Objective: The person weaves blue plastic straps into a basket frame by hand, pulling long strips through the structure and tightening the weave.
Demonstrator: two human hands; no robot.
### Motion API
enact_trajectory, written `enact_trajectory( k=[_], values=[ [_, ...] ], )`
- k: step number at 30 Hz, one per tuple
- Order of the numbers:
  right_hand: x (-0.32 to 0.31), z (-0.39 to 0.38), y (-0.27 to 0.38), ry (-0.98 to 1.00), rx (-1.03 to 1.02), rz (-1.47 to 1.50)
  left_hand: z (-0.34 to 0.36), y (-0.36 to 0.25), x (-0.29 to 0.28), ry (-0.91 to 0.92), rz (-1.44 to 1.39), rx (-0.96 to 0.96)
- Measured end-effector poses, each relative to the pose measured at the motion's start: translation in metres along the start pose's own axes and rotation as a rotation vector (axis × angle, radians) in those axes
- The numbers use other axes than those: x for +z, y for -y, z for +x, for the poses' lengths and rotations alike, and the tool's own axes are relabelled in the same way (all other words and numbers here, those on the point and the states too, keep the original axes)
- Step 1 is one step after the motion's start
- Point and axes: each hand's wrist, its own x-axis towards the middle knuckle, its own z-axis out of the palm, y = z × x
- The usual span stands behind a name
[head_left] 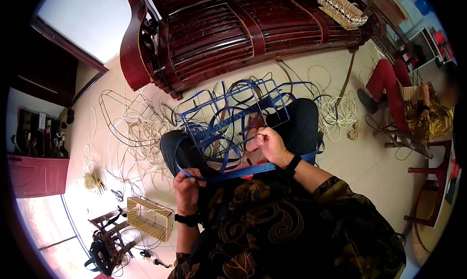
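Fingers [193, 172] on blue strap [243, 171], wire frame [281, 99], tangled cords [340, 108], bench [209, 41]

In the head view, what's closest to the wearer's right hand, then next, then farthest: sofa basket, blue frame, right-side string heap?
1. Frame: just ahead of the right hand.
2. String heap: on the floor, to the right.
3. Basket: ahead and right, on the sofa.

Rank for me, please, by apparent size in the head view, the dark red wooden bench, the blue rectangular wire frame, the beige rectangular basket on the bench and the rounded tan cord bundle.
1. Dark red wooden bench
2. Blue rectangular wire frame
3. Beige rectangular basket
4. Rounded tan cord bundle
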Motion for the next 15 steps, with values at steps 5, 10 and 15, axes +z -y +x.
enact_trajectory(
  k=[5, 10, 15],
  values=[
    [-0.003, 0.005, -0.002, -0.004, -0.004, 0.017, 0.003, 0.003, -0.007, 0.05, -0.01, 0.015],
    [-0.008, 0.006, -0.004, 0.02, -0.017, 0.019, 0.002, 0.0, -0.001, 0.02, -0.014, 0.001],
    [-0.01, 0.007, -0.007, 0.018, -0.034, -0.005, 0.005, 0.003, -0.005, 0.072, -0.047, 0.01]
  ],
)
